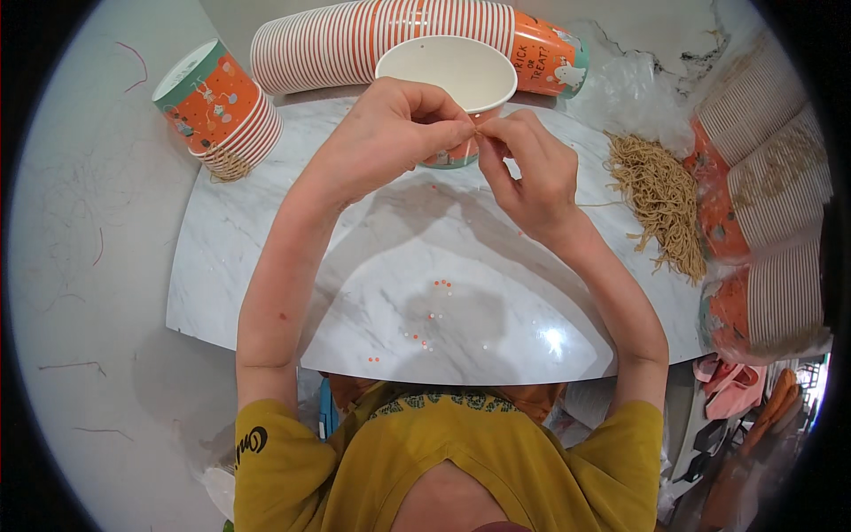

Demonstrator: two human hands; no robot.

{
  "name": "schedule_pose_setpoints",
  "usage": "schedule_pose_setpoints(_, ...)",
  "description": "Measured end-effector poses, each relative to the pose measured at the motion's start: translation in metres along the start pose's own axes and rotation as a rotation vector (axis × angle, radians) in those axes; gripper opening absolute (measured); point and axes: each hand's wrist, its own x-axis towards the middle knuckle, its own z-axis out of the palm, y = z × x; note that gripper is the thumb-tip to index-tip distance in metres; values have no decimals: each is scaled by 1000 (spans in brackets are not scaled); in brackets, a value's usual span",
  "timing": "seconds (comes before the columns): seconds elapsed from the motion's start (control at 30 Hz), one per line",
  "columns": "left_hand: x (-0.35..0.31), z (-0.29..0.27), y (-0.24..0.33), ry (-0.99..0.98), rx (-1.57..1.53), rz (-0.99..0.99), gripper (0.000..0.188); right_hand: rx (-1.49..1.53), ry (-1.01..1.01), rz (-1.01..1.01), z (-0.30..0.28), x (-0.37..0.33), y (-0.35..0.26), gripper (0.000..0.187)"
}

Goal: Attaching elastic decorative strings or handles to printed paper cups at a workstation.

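A paper cup with a white inside and an orange and green outside stands at the far middle of the table. A small hole shows near its far rim. My left hand and my right hand meet in front of its near rim. Thumb and forefinger of each are pinched together, tip to tip, on something too small to make out. The hands hide much of the cup's front. A heap of tan strings lies right of my right hand, one strand reaching toward my wrist.
A long row of nested cups lies behind. At the left, an upside-down cup stack has tan string at its base. Bagged cup stacks line the right side. Small orange and white paper dots are scattered over the marbled tabletop.
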Motion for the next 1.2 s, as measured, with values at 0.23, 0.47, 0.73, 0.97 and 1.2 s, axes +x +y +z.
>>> schedule_pose_setpoints(0.23,1,5,-6,44,83,78,13,149,-13,157,0,-1,-6,14)
schedule_pose_setpoints(0.47,-1,9,-7,134,357,137,13,305,-52,401,0,-1,-11,10)
schedule_pose_setpoints(0.73,-1,14,-13,210,546,200,11,245,-64,394,7,-9,-4,10)
schedule_pose_setpoints(0.97,4,16,-16,380,732,387,12,566,-48,788,15,-17,4,8)
schedule_pose_setpoints(1.2,23,11,-40,391,767,536,16,723,12,1087,14,-11,5,9)
